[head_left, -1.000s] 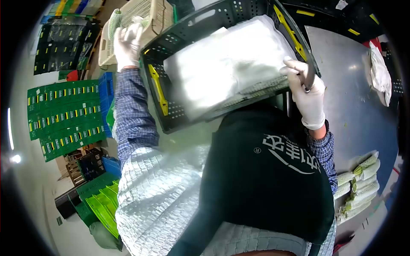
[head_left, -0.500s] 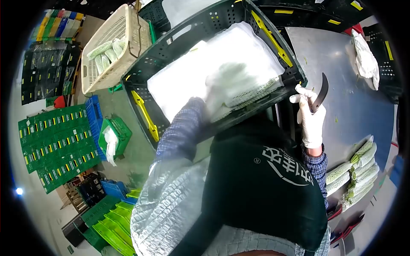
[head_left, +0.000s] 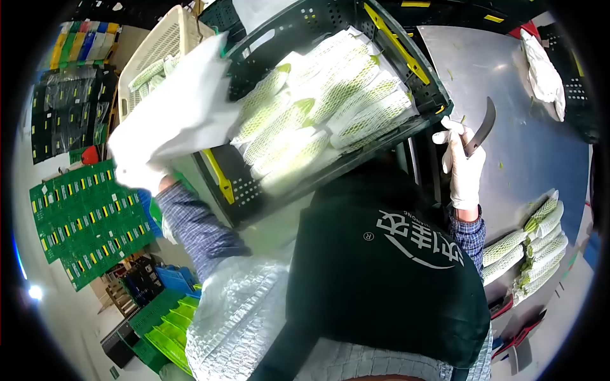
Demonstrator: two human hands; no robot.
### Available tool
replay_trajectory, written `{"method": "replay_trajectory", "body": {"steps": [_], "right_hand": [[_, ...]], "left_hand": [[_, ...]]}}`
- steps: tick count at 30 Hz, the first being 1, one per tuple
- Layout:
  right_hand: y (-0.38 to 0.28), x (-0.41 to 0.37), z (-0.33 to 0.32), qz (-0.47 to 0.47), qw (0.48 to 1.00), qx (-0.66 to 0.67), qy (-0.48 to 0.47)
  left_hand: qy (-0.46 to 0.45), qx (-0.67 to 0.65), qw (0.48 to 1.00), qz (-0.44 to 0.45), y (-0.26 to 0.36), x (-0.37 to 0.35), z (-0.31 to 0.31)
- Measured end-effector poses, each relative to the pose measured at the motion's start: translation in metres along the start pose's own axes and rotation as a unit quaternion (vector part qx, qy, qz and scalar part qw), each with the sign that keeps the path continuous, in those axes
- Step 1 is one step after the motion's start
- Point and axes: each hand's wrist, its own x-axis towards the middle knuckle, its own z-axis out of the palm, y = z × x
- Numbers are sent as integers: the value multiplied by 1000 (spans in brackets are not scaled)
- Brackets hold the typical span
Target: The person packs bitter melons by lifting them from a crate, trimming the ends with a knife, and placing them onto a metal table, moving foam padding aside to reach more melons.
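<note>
My gloved left hand (head_left: 136, 171) grips a white sheet (head_left: 190, 95), lifted over the left end of a dark green crate (head_left: 267, 206). The sheet is blurred, and my fingers are hard to tell from it. Inside the crate lie several pale green vegetables (head_left: 346, 89) in white foam net sleeves. Beyond the crate's right corner, my gloved right hand (head_left: 465, 168) is closed on a curved knife (head_left: 486, 127), its dark blade pointing up above the metal table (head_left: 521, 152).
More sleeved vegetables (head_left: 540, 254) lie at the table's lower right. A white cloth (head_left: 543, 76) sits at its upper right. A cream basket (head_left: 152, 54) stands at the upper left, with green crates (head_left: 89, 216) below it. Black crates (head_left: 457, 16) line the back.
The white sheet has come off the crate's contents and moved left with my left hand, exposing the sleeved vegetables. My right hand still holds the knife in nearly the same place.
</note>
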Motion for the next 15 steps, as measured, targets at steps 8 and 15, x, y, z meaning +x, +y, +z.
{"method": "replay_trajectory", "body": {"steps": [8, 15], "right_hand": [[12, 14, 14, -8, 998, 37, -46], [1, 15, 27, 3, 998, -11, -57]], "left_hand": [[-135, 538, 785, 276, -89, 24, -180], [-419, 698, 581, -2, -127, -26, -98]]}}
